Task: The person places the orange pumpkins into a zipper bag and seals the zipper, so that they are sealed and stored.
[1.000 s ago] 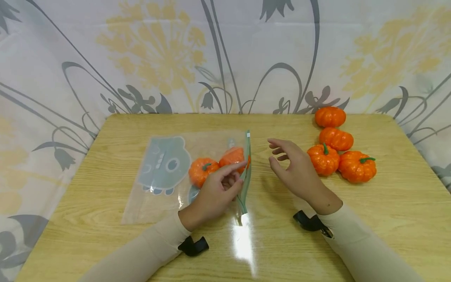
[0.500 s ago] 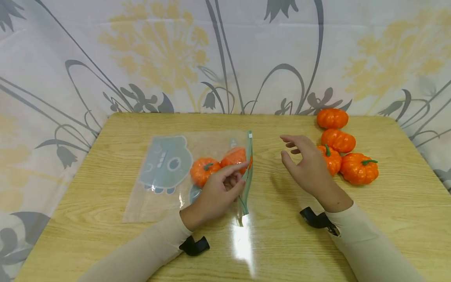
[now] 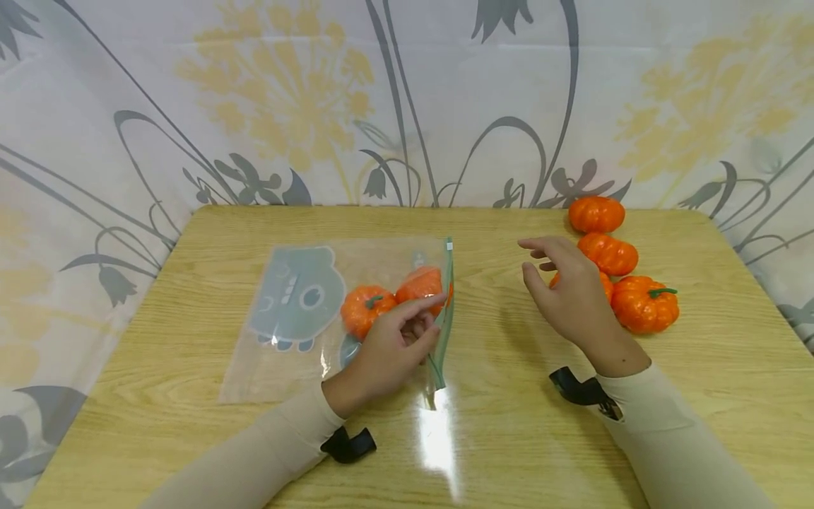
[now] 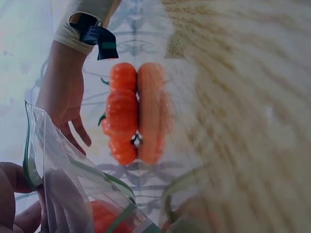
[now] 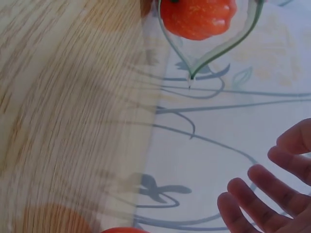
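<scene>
A clear zip bag (image 3: 254,378) with a green-edged mouth lies on the table, its mouth facing right. Inside are two orange pumpkins, one with a green stem (image 3: 361,311) and another (image 3: 420,283) nearer the mouth. My left hand (image 3: 388,346) pinches the bag's near edge at the mouth; in the left wrist view the green seal (image 4: 32,170) passes between thumb and finger. My right hand (image 3: 572,300) hovers with bent, parted fingers and holds nothing, partly covering one pumpkin (image 3: 605,284) of the loose group. The right wrist view shows its fingers (image 5: 265,204) spread apart.
Beside and behind my right hand stand more pumpkins: one at the back edge (image 3: 596,214), one in the middle (image 3: 608,254) and a stemmed one (image 3: 645,305) at the right. A flowered cloth (image 3: 407,99) hangs behind the wooden table (image 3: 509,452).
My right hand has moved right, away from the bag's mouth and over towards the loose pumpkins, covering more of the nearest one. My left hand and the bag have stayed in place.
</scene>
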The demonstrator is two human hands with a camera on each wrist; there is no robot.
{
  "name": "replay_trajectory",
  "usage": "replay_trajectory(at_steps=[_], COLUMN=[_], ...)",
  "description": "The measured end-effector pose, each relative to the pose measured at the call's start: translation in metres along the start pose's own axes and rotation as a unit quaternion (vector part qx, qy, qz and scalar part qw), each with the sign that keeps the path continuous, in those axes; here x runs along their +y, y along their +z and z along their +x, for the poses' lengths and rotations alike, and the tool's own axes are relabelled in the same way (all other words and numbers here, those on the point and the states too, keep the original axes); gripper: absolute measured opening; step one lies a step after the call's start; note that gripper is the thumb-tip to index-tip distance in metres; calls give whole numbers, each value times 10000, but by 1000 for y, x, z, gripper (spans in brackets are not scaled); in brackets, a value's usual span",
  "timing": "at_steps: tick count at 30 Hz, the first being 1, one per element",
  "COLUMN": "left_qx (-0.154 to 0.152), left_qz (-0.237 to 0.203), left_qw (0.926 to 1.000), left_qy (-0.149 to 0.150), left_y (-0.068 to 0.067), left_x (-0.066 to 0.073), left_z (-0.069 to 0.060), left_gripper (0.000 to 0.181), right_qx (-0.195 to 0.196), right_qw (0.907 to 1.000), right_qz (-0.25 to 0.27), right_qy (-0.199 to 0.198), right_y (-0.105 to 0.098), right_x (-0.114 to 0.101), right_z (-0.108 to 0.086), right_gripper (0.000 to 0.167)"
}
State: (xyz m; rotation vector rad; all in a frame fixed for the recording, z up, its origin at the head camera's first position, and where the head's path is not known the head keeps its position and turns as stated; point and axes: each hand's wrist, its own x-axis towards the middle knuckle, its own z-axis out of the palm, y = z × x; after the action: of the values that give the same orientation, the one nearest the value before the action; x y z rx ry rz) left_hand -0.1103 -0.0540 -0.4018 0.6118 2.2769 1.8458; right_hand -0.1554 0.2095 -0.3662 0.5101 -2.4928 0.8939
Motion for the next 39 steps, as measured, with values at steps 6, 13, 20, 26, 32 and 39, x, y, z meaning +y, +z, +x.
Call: replay_trajectory(at_steps=[6,13,20,26,32,39], left_qx=[24,-19,-56,-84,15,-31], left_qz=[19,66,136,147,214,227], left_qw=[9999,9998,9996,9997,9997,9997], left_qy=[118,165,235,172,67,30], left_y=[0,2,1,0,-2,-3], left_x=[2,1,2,1,0,-1], left_z=[1,2,4,3,1,1], left_gripper=[42,42,43,43,44,43], right_qx=[-143,-284,-557,-352,-306,-511], right_qw=[9998,9995,9979,9983,9986,9973], right_qz=[20,-28,-339,-451,-422,-474], right_qy=[140,138,49,-141,-6,240], right_y=[-6,-6,-15,-22,-30,-38], right_x=[1,4,7,16,25,41], right_z=[3,-2,-6,-13,-12,-11], right_gripper=[30,28,29,33,39,51])
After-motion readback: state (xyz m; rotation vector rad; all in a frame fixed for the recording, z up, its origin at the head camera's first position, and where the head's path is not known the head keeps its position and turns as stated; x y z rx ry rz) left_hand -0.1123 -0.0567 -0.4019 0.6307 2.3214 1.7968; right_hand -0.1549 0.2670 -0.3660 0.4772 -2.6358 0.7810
